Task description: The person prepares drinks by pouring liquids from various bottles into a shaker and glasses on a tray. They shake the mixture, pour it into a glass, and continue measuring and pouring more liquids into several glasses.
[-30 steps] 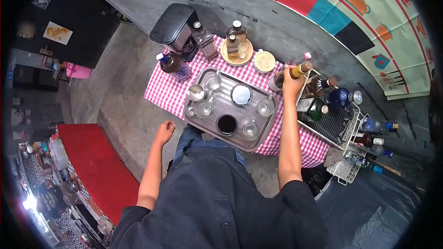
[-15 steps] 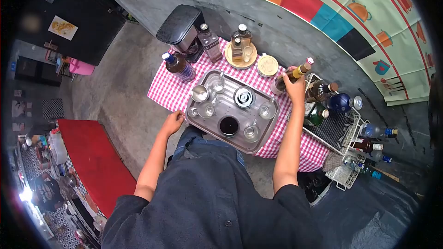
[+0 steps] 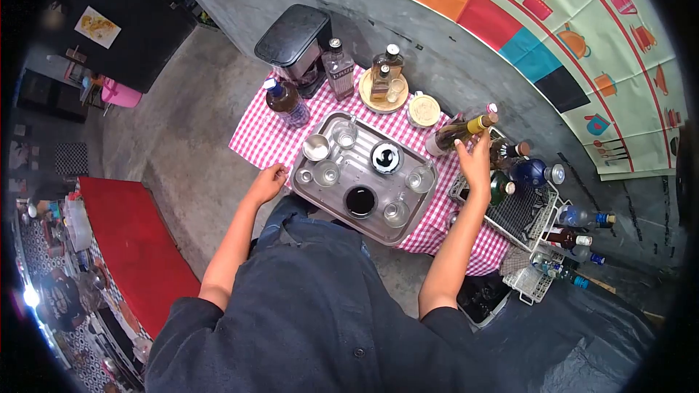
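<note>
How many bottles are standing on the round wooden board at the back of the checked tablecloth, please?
2. On the round wooden board, a larger clear bottle with a pale cap stands at the back, and a smaller amber bottle stands in front of it, beside a small glass.

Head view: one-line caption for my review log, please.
Right hand beside an amber bottle; left hand at the tray of glasses.

Tablecloth (image 3: 266,142): red-and-white check, small squares.
Tray (image 3: 320,193): dull silver-grey metal.
Cup on the tray (image 3: 360,201): dark, nearly black inside.
Bottle by the right hand (image 3: 460,131): amber-brown glass, gold cap.
Round bottle in the rack (image 3: 530,172): deep blue, silver cap.
Wire rack (image 3: 535,207): white.
Machine at the back (image 3: 293,44): black.
Bench (image 3: 127,247): bright red.
Wall banner (image 3: 553,22): pale green, with orange, red, blue and black blocks.
Shirt (image 3: 320,320): dark navy.
</note>
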Demonstrator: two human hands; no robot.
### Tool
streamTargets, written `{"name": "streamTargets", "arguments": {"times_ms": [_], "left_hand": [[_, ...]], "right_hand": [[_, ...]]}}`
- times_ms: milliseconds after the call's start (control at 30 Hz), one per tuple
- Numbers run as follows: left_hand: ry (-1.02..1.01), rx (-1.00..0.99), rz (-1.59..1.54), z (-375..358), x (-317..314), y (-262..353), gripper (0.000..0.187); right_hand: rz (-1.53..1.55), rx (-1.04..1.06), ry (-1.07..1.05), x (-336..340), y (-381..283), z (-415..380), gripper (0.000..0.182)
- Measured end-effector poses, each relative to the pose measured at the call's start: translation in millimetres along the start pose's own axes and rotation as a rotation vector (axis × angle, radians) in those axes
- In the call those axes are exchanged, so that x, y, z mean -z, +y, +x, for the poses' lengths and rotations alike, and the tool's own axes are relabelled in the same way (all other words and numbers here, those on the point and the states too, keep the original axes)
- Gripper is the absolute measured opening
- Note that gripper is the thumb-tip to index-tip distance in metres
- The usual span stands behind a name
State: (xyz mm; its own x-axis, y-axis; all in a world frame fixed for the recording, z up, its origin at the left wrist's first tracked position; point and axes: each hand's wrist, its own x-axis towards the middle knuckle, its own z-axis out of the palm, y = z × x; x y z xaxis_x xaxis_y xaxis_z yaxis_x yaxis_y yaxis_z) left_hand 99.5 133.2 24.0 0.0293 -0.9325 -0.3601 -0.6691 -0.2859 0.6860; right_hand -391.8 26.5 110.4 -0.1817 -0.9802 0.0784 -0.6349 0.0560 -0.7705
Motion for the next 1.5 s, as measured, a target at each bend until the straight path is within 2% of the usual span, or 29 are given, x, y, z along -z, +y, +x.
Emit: {"name": "streamTargets", "arguments": {"times_ms": [267,333,400,467,500,633,800,1000,1133,1200,1267,1333,1500], "left_hand": [[-0.093,-0.008,0.016,12,17,13,0.02],[-0.117,-0.015,0.023,14,20,12,0.02],[-0.097,-0.104,0.014,17,22,11,0.021],[-0.103,-0.12,0.02,22,25,7,0.022],[-0.12,-0.105,0.017,23,27,9,0.022],[-0.109,-0.121,0.012,21,35,21,0.022],[-0.091,-0.116,-0.022,9,38,24,0.021],[-0.087,-0.094,-0.118,-11,48,35,0.021],[-0.168,-0.144,-0.067,1,58,34,0.022],[-0.242,-0.174,-0.066,14,62,34,0.021],[-0.327,-0.216,-0.016,29,71,37,0.022],[-0.313,-0.238,-0.082,45,72,34,0.021],[-0.433,-0.272,-0.127,68,76,35,0.022]], "right_hand": [[-0.065,0.041,0.005,-8,-7,-35,0.085],[0.027,-0.096,-0.045,-10,-14,-43,0.085],[0.043,-0.098,-0.047,-15,-14,-50,0.085],[-0.132,0.059,-0.01,-21,-9,-58,0.085],[-0.041,-0.012,-0.036,-19,-27,-64,0.086],[0.051,-0.077,-0.151,-26,-54,-81,0.084],[0.004,-0.026,-0.226,-57,-66,-102,0.079],[0.084,0.027,-0.449,-91,-89,-121,0.069],[0.018,-0.014,-0.468,-106,-109,-129,0.065],[-0.114,0.038,-0.467,-113,-118,-134,0.063],[-0.06,-0.069,-0.432,-120,-131,-145,0.062],[-0.023,-0.159,-0.446,-128,-135,-158,0.06],[-0.032,-0.291,-0.333,-138,-154,-193,0.056]]}}
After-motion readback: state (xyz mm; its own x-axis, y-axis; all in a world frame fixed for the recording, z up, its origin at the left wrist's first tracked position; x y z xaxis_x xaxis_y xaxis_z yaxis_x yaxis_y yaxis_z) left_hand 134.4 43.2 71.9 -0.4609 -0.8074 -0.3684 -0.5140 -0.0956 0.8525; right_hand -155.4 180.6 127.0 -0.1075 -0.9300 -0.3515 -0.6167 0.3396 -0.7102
